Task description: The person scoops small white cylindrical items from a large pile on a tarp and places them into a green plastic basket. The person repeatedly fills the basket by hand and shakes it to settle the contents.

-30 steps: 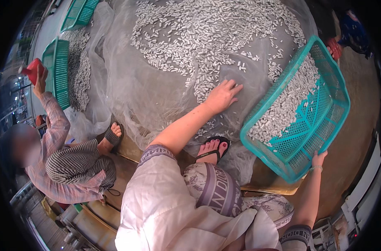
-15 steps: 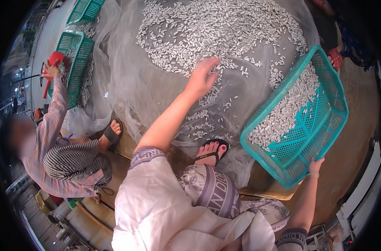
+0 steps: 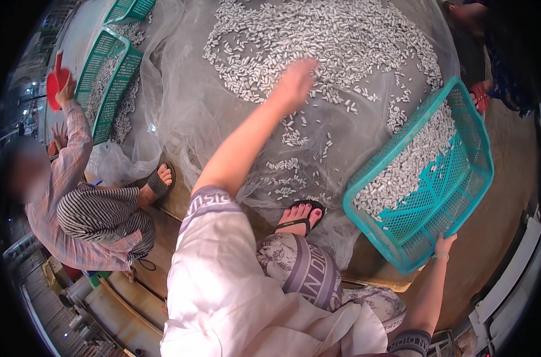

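Small silvery-white cylindrical pieces (image 3: 318,35) lie in a wide heap on a sheer grey mesh sheet (image 3: 187,83). Over the heap's near edge is my left hand (image 3: 295,86), blurred by motion, its fingers stretched out and nothing visible in them. My right hand (image 3: 446,244) grips the near rim of a teal plastic basket (image 3: 395,259). This basket is tilted, and more of the same pieces lie along its left side. Smaller clusters of pieces (image 3: 285,166) are scattered between the heap and my sandalled foot (image 3: 300,217).
On the left, a person in a checked shirt (image 3: 74,232) holds a red scoop (image 3: 56,88) beside a green basket (image 3: 113,89) of pieces. Another green basket (image 3: 128,11) stands behind it. At the far right, part of another person (image 3: 499,65) shows beyond the teal basket.
My left hand has moved slightly farther over the heap. My right hand still holds the basket. The person on the left has raised the red scoop away from the green basket.
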Tool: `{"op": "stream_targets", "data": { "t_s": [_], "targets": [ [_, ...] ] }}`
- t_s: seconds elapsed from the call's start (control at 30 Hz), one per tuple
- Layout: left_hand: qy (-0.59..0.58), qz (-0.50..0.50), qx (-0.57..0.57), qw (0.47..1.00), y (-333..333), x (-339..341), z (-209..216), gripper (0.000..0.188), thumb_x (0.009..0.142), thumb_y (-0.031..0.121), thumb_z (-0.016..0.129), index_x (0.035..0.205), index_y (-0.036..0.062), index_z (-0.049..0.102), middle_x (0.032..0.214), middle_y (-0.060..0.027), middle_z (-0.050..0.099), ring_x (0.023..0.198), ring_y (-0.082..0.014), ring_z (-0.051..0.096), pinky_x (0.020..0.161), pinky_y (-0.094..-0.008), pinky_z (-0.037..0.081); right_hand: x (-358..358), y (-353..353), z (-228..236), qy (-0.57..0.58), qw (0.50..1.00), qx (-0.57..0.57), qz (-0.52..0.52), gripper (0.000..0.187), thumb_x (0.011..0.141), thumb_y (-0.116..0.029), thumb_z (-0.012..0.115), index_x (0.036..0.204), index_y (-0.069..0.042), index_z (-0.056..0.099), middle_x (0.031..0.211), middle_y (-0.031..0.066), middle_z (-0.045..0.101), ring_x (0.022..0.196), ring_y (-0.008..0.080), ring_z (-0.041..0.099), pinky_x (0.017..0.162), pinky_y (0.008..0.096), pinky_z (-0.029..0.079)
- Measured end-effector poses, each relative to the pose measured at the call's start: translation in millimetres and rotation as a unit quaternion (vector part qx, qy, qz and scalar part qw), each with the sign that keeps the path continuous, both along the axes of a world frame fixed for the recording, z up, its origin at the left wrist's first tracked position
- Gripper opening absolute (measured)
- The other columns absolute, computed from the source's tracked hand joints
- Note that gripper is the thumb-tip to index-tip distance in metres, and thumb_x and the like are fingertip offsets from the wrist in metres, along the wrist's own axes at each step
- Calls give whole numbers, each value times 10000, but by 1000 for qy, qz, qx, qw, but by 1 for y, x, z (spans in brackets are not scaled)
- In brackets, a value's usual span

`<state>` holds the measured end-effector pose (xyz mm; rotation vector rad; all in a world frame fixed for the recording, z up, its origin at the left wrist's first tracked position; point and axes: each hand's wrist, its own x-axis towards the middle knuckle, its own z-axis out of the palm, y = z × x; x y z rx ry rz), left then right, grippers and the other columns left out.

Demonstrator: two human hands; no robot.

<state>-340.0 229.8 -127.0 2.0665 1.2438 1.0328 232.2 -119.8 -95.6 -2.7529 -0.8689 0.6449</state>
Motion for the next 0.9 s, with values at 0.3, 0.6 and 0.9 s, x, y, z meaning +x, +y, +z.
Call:
{"op": "stream_targets", "data": {
  "t_s": [0.3, 0.6, 0.9],
  "targets": [
    [126, -82, -17, 989, 5, -18, -28, 345, 861, 139, 523, 1205, 117, 526, 1287, -155, 460, 1188, -329, 446, 983, -392, 402, 6, 0, 3, 10, 1000, -19, -3, 623, 875, -36, 515, 1367, 21, 138, 1303, 242, 395, 1195, 341, 442, 974, 396, 370],
    [132, -141, 8, 981, -18, 30, -8, 176, 786, 130, 626, 959, 97, 621, 987, -95, 588, 915, -303, 574, 776, -392, 485, -8, 0, 6, 8, 1000, -5, -9, 630, 870, -31, 517, 1363, 39, 131, 1303, 243, 400, 1199, 338, 438, 978, 398, 368],
    [88, 51, 22, 995, 4, 44, -22, 190, 769, 85, 622, 959, 91, 636, 962, -106, 573, 936, -301, 552, 794, -388, 478, 0, -4, 1, 2, 1000, -1, -6, 609, 874, -31, 499, 1365, 19, 143, 1306, 229, 400, 1180, 332, 450, 962, 396, 380]
  ]
}}
